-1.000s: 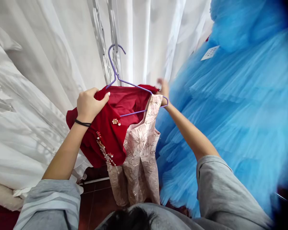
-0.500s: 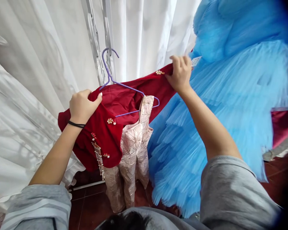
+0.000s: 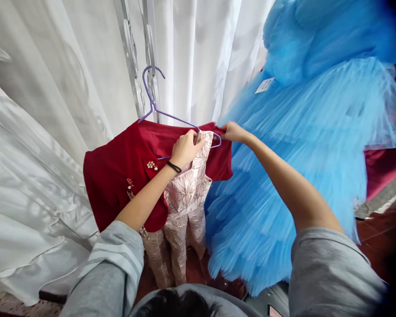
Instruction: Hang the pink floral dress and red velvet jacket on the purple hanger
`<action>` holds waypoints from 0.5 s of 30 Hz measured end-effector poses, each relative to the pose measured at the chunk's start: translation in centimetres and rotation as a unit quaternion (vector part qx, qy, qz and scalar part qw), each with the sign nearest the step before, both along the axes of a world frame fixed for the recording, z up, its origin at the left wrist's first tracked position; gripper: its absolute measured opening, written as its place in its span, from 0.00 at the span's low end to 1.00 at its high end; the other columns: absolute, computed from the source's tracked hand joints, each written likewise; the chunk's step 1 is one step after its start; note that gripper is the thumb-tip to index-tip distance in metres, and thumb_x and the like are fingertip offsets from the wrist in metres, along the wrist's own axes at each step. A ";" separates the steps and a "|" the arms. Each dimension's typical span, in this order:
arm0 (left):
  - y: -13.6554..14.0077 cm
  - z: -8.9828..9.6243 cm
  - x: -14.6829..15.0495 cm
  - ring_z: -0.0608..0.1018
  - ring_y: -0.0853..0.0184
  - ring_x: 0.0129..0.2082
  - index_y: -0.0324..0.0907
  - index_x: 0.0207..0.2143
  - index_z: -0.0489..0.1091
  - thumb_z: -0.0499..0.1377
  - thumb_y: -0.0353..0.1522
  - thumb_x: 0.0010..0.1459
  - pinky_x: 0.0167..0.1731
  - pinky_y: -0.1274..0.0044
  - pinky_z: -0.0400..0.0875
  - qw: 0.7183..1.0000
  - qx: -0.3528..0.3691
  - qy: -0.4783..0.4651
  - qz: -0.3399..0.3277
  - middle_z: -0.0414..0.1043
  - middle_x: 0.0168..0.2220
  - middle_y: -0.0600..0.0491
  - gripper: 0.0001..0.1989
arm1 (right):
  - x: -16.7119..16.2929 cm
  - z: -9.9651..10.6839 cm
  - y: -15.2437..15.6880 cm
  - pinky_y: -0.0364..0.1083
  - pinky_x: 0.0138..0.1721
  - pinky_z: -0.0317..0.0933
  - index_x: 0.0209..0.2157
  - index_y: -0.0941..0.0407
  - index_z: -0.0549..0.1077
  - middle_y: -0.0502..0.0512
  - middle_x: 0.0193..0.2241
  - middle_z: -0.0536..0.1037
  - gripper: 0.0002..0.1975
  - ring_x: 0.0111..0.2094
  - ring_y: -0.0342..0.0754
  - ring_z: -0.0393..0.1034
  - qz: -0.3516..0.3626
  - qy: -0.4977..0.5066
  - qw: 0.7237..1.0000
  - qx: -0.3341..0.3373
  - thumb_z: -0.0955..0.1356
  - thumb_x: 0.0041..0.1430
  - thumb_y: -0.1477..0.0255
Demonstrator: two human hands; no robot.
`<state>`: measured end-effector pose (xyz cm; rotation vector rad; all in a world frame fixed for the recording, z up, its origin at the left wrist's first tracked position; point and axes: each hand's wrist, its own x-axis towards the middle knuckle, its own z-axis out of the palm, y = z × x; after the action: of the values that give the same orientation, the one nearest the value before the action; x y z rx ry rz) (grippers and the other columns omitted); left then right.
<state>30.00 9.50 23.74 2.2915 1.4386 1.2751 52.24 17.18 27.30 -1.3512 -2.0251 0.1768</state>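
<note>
A purple wire hanger [image 3: 151,94] hangs from a metal rack and carries a pink brocade jumpsuit [image 3: 185,193] by its strap. A red velvet jacket [image 3: 115,171] with gold and pearl ornaments drapes over the hanger's left end and behind the jumpsuit. My left hand [image 3: 185,149], a black band at its wrist, is closed at the jumpsuit's shoulder strap, fingertips partly hidden. At the hanger's right end, my right hand [image 3: 235,132] pinches the jacket's edge; its fingers are slightly blurred.
A large blue tulle gown [image 3: 303,145] fills the right side, with a white tag [image 3: 264,85] on it. White curtains [image 3: 198,48] hang behind the metal rack [image 3: 132,61]. Dark red floor tiles [image 3: 379,237] show below, and white fabric [image 3: 29,246] spreads at left.
My left hand has let go of the jacket's left shoulder and moved right to the jumpsuit strap. My right hand has come down and left, bringing the jacket's right side to the hanger's end.
</note>
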 end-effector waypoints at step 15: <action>5.0 -1.7 -0.7 0.72 0.66 0.29 0.40 0.23 0.66 0.59 0.30 0.59 0.33 0.74 0.64 0.987 -0.013 -0.130 -0.094 0.70 0.26 0.51 0.11 | -6.2 -3.8 -12.7 0.45 0.29 0.56 0.29 0.56 0.73 0.54 0.23 0.72 0.09 0.26 0.47 0.65 -0.131 0.043 0.962 0.237 0.64 0.56 0.68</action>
<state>29.28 14.53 22.00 2.0911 1.1196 1.4236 46.07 4.45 23.55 -1.2550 -1.6534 -0.3435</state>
